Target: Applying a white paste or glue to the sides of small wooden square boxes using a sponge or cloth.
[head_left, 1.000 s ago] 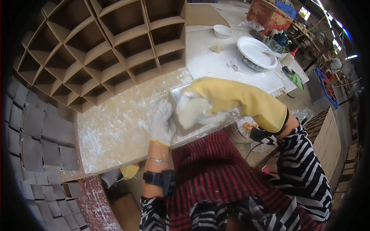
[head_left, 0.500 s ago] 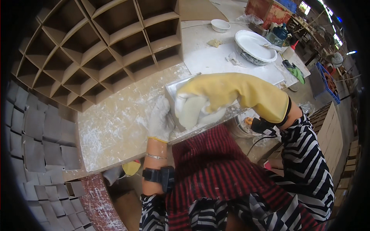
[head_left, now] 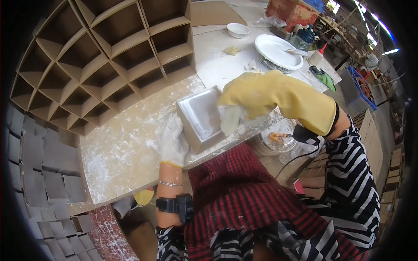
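Note:
A rectangular grey box [head_left: 199,114] with a shiny, wet-looking upper face lies slightly turned on the work table [head_left: 117,161]. Against its left side is my left hand [head_left: 172,138] in a white knit glove, fingers curled and steadying it. My right hand [head_left: 244,98], in a long yellow rubber glove with whitened fingers, bends over the box's right edge. Its fingers are closed around a pale, flattish piece [head_left: 230,119], partly hidden and blurred, whose kind I cannot make out.
A brown cardboard grid [head_left: 126,48] of compartments stands at the back left. Behind my right hand are a white basin [head_left: 278,50] and a small white bowl [head_left: 237,30]. Grey boxes [head_left: 41,174] are stacked left of the table; a metal pot [head_left: 270,141] sits near its front edge.
My right hand has shifted right across the box, uncovering its shiny face. The left hand stays at the box's left side. The whole view has moved slightly.

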`<state>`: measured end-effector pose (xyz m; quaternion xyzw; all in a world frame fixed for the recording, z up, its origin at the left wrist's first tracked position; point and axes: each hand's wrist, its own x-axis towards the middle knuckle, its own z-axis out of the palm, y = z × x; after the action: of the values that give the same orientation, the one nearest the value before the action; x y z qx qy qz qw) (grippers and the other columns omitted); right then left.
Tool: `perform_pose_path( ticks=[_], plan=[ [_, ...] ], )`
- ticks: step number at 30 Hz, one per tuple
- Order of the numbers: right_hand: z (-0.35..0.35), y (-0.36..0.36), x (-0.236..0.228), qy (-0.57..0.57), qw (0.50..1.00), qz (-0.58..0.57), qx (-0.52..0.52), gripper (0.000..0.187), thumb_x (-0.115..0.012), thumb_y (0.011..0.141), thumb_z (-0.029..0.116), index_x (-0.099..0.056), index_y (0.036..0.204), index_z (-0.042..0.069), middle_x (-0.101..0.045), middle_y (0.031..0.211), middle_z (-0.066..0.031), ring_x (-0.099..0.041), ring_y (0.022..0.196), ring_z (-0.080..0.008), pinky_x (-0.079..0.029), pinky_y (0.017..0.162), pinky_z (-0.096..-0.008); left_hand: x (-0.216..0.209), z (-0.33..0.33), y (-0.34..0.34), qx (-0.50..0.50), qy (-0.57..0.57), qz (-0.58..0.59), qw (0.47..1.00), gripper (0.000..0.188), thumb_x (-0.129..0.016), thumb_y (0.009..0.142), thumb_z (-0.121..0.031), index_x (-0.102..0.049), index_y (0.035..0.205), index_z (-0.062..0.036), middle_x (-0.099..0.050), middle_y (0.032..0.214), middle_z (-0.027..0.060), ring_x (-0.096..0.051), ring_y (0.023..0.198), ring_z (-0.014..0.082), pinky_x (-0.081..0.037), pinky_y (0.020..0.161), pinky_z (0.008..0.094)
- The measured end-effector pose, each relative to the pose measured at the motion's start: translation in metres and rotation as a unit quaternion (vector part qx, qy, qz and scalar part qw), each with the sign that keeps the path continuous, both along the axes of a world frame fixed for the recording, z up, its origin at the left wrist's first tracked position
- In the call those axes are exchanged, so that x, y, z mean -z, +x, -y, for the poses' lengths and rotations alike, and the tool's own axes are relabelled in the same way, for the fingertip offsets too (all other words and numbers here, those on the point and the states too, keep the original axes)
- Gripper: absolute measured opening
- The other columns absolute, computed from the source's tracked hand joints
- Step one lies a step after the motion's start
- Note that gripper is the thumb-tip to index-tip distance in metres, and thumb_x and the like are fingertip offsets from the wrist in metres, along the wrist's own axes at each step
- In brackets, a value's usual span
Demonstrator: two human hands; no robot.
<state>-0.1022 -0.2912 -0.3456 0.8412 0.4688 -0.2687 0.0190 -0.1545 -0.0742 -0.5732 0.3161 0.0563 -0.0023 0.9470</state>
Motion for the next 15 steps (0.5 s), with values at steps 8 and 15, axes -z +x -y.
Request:
perform_pose_path(
  ticks=[8,15],
  plan=[
    [-0.003,-0.001,0.014,0.046,0.963,0.266,0.008,0.028,-0.072,0.073,0.014,-0.066,0.100,0.009,-0.066,0.097,-0.0139,-0.065,0.095,-0.0330,-0.053,0.080,-0.0419,-0.005,0.000,-0.005,0.019,-0.003,0.014,1.000,0.029,-0.059,0.095,-0.013,-0.054,0.122,-0.0022,-0.059,0.116,0.0062,-0.055,0.107,0.0179,-0.045,0.095,0.0327],
    [-0.021,0.013,0.007,-0.033,0.976,0.175,0.124,0.033,-0.073,0.074,0.015,-0.067,0.106,0.011,-0.067,0.099,-0.0144,-0.065,0.096,-0.0338,-0.052,0.080,-0.0435,0.011,-0.002,0.003,0.001,0.004,0.015,1.000,0.031,-0.061,0.094,-0.012,-0.053,0.122,-0.0020,-0.059,0.114,0.0051,-0.055,0.106,0.0165,-0.044,0.095,0.0306]
  ],
)
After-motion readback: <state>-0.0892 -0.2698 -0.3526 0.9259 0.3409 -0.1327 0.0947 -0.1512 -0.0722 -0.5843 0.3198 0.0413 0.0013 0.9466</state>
